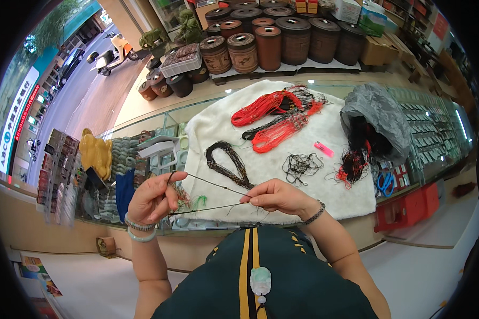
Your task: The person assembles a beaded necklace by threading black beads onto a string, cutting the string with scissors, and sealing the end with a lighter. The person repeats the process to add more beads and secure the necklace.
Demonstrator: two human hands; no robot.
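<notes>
My left hand (153,198) and my right hand (282,198) hold a thin dark cord (218,185) stretched between them above the near edge of a white fluffy cloth (197,139). The cord passes round the fingers of my left hand, and two strands run across to my right hand. There thumb and forefinger pinch it. Just beyond lies a looped bundle of black cords (241,174). Farther back are a red cord bundle (261,108) and a second red bundle (274,136). A tangle of loose black cord (302,168) lies beside a pink lighter (323,149).
The cloth covers a glass display counter. At its right sits a grey plastic bag (378,109) with red and black cords (354,166) spilling out, near blue-handled scissors (386,183). A gold figurine (95,152) stands left. Dark lidded jars (295,41) line the back.
</notes>
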